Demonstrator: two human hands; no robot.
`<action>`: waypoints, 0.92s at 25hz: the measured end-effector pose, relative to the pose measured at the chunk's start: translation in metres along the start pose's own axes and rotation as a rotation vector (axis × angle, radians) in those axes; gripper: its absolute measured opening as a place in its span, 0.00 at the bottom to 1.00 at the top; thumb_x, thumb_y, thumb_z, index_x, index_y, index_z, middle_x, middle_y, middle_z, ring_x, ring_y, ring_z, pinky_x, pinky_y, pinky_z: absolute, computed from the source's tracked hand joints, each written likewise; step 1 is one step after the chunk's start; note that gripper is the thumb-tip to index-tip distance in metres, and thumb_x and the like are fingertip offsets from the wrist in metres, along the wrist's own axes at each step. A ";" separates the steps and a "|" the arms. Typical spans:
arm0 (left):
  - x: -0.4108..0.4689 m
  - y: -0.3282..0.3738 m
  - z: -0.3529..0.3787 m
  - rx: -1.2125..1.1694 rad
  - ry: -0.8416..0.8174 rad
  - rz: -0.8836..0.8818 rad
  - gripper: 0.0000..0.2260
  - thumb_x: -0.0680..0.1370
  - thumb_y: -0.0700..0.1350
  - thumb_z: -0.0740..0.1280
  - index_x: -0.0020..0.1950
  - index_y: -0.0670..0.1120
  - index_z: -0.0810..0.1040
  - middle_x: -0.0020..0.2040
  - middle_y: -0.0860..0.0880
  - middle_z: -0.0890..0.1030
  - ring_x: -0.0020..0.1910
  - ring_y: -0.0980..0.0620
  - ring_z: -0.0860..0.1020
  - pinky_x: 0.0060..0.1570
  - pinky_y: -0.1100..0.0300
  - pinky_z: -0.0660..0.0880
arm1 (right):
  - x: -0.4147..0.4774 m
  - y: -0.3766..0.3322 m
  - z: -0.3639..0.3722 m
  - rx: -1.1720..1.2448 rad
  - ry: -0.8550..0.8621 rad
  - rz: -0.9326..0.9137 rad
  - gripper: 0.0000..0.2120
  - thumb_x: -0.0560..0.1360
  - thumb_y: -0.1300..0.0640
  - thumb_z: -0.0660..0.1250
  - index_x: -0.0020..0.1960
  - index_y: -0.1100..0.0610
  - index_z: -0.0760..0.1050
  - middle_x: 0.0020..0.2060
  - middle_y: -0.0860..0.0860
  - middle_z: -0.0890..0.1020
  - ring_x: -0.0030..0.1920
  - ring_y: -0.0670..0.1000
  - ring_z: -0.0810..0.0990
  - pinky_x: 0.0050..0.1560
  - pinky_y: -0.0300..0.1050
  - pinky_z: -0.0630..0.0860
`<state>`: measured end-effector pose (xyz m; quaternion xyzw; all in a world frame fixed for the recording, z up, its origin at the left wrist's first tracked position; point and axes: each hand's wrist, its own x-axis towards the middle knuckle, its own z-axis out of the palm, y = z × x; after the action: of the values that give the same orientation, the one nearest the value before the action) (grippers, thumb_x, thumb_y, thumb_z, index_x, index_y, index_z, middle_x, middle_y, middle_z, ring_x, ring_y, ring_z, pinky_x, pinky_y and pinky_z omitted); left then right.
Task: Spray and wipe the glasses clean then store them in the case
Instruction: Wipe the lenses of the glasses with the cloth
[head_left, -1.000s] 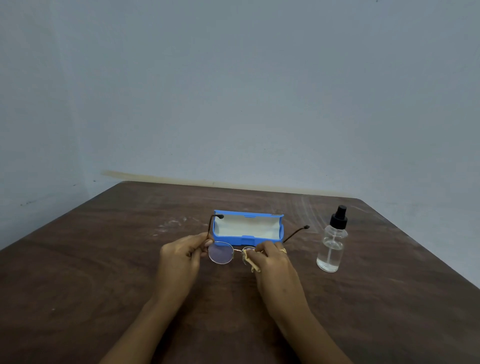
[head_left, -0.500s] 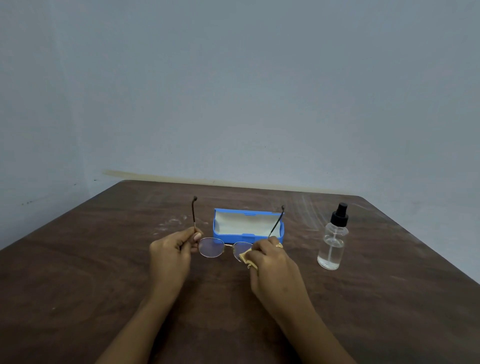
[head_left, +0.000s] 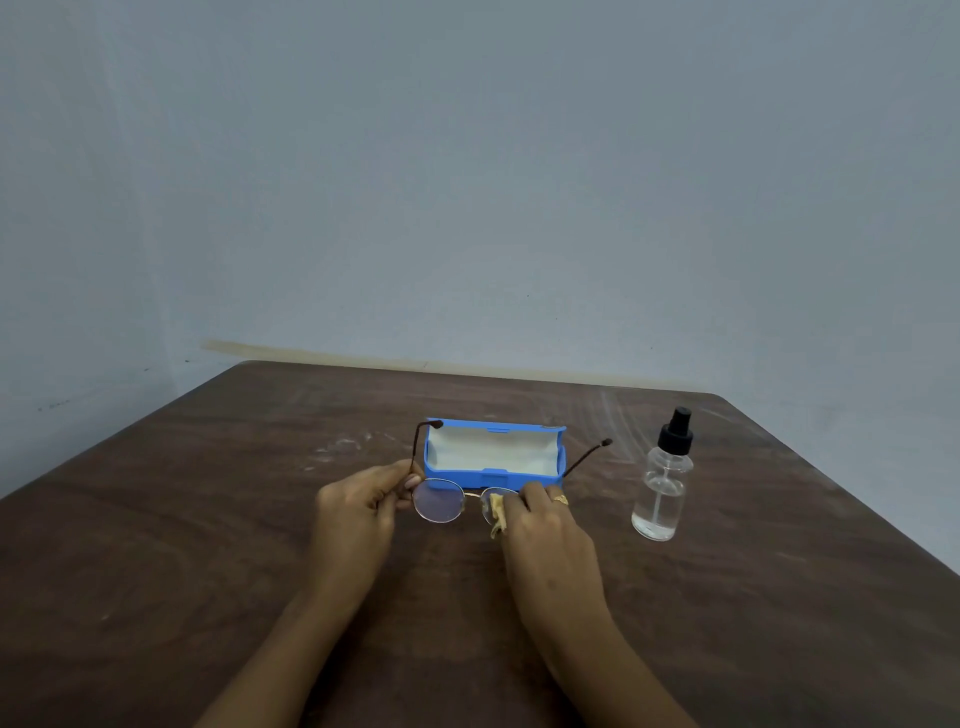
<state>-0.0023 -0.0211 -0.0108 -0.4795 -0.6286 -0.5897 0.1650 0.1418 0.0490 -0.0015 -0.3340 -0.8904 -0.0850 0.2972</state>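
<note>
While the wipe is in hand, the glasses (head_left: 439, 500) sit low over the bench (head_left: 208, 519), just on the near side of the case (head_left: 493, 473), with both temples unfolded and pointing far. Whether the frame touches the wood, cannot tell

- Left grip (head_left: 358, 512): pinching the frame at its left hinge, thumb against fingers
- Right grip (head_left: 550, 535): pinching a small yellowish cloth (head_left: 497, 514) onto the right lens; ring (head_left: 560, 500) on one finger
- Left lens is bare; wet or dry, cannot tell

Progress, as judged: spraying looks done, since the spray bottle (head_left: 660, 493) stands upright on the right, apart from both hands and untouched. Wiping is on the right lens. Left to do: possibly the other lens, then fold the temples, lay the glasses in the case and close the lid

The case is blue, its lid open toward the far side, pale lining showing

Surface: dark brown wood grain, with pale scuffs far left of the case and streaks near the bottle

Room: plain blue-grey wall (head_left: 467, 182), a tan strip along its foot behind the bench, a corner at left
</note>
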 end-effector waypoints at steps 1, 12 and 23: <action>0.000 0.002 0.002 0.001 -0.010 0.014 0.13 0.65 0.26 0.63 0.44 0.34 0.82 0.40 0.50 0.80 0.37 0.79 0.74 0.39 0.81 0.71 | 0.000 0.000 0.000 0.007 0.015 0.021 0.18 0.43 0.58 0.82 0.28 0.53 0.77 0.26 0.48 0.77 0.28 0.47 0.78 0.17 0.34 0.67; 0.004 0.001 -0.005 -0.050 0.037 -0.114 0.09 0.69 0.36 0.65 0.39 0.47 0.83 0.31 0.73 0.78 0.31 0.73 0.77 0.34 0.76 0.74 | 0.004 0.021 0.003 0.417 0.064 -0.058 0.13 0.71 0.55 0.60 0.51 0.55 0.79 0.44 0.52 0.77 0.48 0.51 0.74 0.40 0.41 0.69; 0.006 0.006 -0.007 -0.029 0.053 -0.201 0.05 0.71 0.37 0.70 0.44 0.42 0.84 0.27 0.72 0.77 0.32 0.59 0.80 0.31 0.58 0.77 | 0.007 0.029 -0.017 0.995 0.197 0.194 0.08 0.69 0.59 0.61 0.36 0.59 0.77 0.30 0.47 0.77 0.34 0.44 0.73 0.34 0.31 0.67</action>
<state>-0.0031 -0.0263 -0.0008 -0.4005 -0.6604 -0.6247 0.1146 0.1644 0.0689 0.0153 -0.2236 -0.7558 0.3458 0.5091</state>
